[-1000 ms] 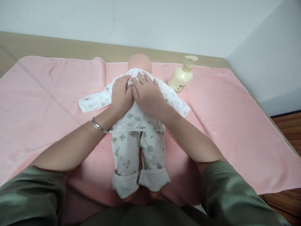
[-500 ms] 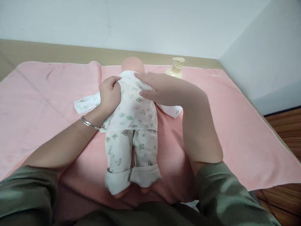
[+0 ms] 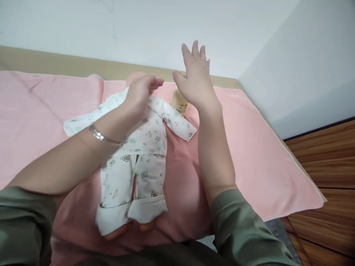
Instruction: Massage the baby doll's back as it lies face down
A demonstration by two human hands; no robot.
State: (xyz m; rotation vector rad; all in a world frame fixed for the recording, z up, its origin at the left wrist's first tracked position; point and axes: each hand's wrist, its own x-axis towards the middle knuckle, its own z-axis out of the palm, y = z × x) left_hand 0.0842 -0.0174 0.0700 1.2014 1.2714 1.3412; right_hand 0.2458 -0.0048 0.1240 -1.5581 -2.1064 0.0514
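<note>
A baby doll (image 3: 134, 76) lies on its back in a white printed top (image 3: 154, 135) and matching trousers (image 3: 149, 179) with turned-up cuffs. My left hand (image 3: 140, 92) is held over the doll's upper chest, fingers stretched out together and nothing visible in it; it hides part of the doll's head and neck. My right hand (image 3: 195, 79), fingers spread, is over the cream pump bottle (image 3: 180, 101). It covers the pump top, so I cannot tell whether the palm touches it. The bottle stands beyond the doll's sleeve on the right.
A pink blanket (image 3: 249, 147) lies under the doll and over the tan table (image 3: 69, 64). A white wall (image 3: 69, 26) rises behind the far edge. Brown wooden panels (image 3: 327, 155) stand to the right, beside the table.
My left hand has let go of the top and opened. My right hand has moved from the doll's chest up to the bottle, fingers spreading. The view has shifted right.
</note>
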